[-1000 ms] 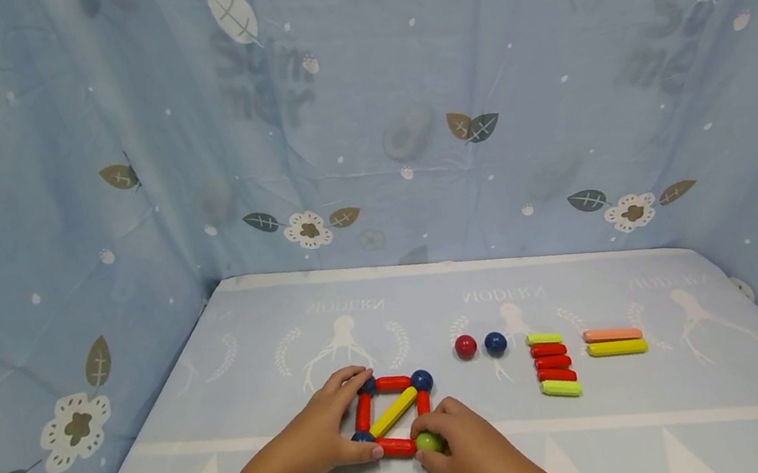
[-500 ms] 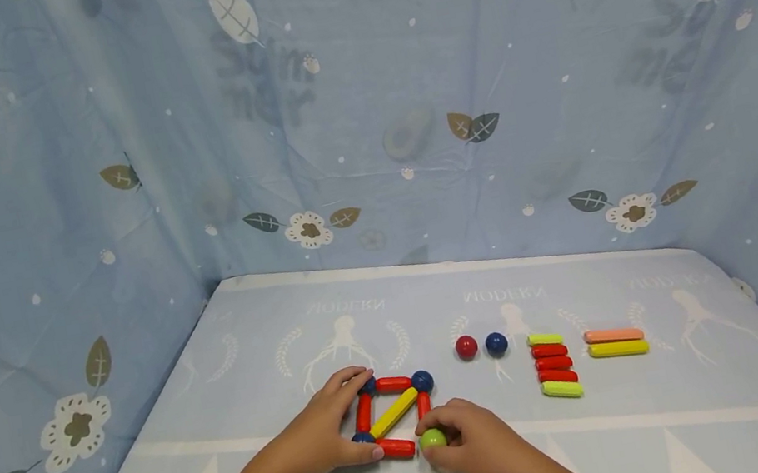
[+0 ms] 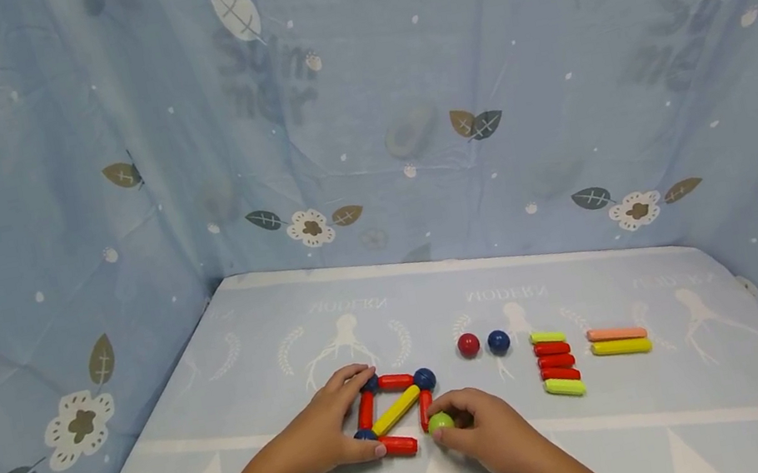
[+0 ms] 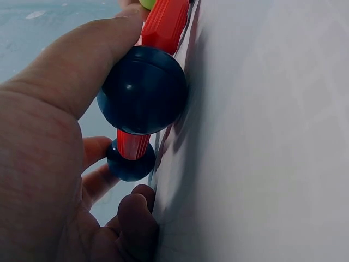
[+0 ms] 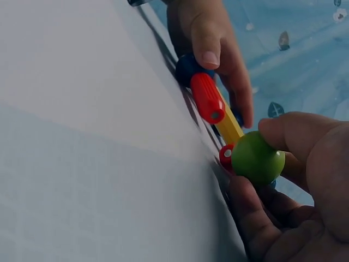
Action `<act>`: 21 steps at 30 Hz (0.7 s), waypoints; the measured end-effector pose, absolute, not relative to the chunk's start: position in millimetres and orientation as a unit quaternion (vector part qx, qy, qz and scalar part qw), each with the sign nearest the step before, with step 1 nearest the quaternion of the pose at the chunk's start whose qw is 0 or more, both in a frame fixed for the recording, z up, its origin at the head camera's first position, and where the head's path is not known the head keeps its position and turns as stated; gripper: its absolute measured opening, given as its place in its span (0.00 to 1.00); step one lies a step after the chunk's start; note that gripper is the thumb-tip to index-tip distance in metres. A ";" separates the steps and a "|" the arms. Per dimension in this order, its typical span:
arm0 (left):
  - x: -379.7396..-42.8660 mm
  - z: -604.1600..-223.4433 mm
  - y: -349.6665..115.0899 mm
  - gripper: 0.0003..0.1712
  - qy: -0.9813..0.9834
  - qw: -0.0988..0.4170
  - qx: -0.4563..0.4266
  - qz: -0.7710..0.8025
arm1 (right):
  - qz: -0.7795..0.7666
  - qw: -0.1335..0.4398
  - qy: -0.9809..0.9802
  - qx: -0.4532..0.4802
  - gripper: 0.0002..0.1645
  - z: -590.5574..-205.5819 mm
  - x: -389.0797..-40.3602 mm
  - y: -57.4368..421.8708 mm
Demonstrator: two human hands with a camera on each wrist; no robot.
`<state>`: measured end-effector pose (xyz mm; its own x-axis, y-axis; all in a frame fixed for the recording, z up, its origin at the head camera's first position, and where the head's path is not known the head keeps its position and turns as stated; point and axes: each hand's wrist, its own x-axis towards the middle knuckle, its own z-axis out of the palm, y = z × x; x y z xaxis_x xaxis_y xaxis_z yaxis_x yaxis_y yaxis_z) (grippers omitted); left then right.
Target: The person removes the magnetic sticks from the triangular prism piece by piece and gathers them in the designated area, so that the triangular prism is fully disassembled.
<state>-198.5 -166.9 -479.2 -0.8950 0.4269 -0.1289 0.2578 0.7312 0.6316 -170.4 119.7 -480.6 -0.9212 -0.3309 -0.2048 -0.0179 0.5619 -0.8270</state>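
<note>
My right hand pinches a green ball between thumb and fingers. The ball is at the near end of the right-hand red stick. The front red stick has a bare right end, with a gap between it and the green ball. My left hand holds the left side of the magnetic stick-and-ball frame, thumb by the near blue ball and fingers at the far blue ball. A yellow stick runs diagonally inside to another blue ball at the back right.
A loose red ball and blue ball lie behind the right hand. Further right lie a column of short red and lime sticks, an orange stick and a long yellow stick. Patterned curtains surround the table.
My right hand has drawn the green ball off the front red stick, moving it right and slightly back to the right-hand stick's end. The left hand stays on the frame.
</note>
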 end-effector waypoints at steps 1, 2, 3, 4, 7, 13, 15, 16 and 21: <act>-198.8 -479.2 -166.7 0.63 0.921 0.134 0.184 0.315 | -0.458 0.165 0.869 -0.095 0.17 -480.4 -171.7 120.3; -199.0 -479.3 -166.6 0.63 0.922 0.133 0.183 0.314 | -0.460 0.159 0.869 -0.088 0.17 -480.2 -173.1 120.8; -199.0 -479.2 -166.4 0.63 0.922 0.133 0.182 0.314 | -0.462 0.152 0.870 -0.081 0.18 -480.2 -174.7 121.4; -199.0 -479.1 -166.2 0.63 0.923 0.133 0.181 0.313 | -0.463 0.146 0.871 -0.073 0.19 -480.5 -176.4 122.1; -198.5 -478.3 -166.3 0.63 0.923 0.134 0.180 0.314 | -0.473 0.123 0.872 -0.041 0.21 -481.4 -181.5 124.2; -198.5 -477.2 -166.3 0.63 0.922 0.136 0.183 0.314 | -0.483 0.078 0.872 0.023 0.24 -481.5 -191.3 133.4; -198.8 -477.0 -165.7 0.63 0.921 0.136 0.185 0.314 | -0.487 0.069 0.870 0.042 0.23 -481.1 -194.0 136.8; -198.9 -476.9 -165.4 0.63 0.921 0.136 0.186 0.314 | -0.490 0.064 0.868 0.049 0.23 -480.8 -195.2 138.3; -199.0 -478.1 -165.8 0.63 0.920 0.138 0.186 0.316 | -0.505 0.039 0.858 0.081 0.25 -480.7 -200.6 142.0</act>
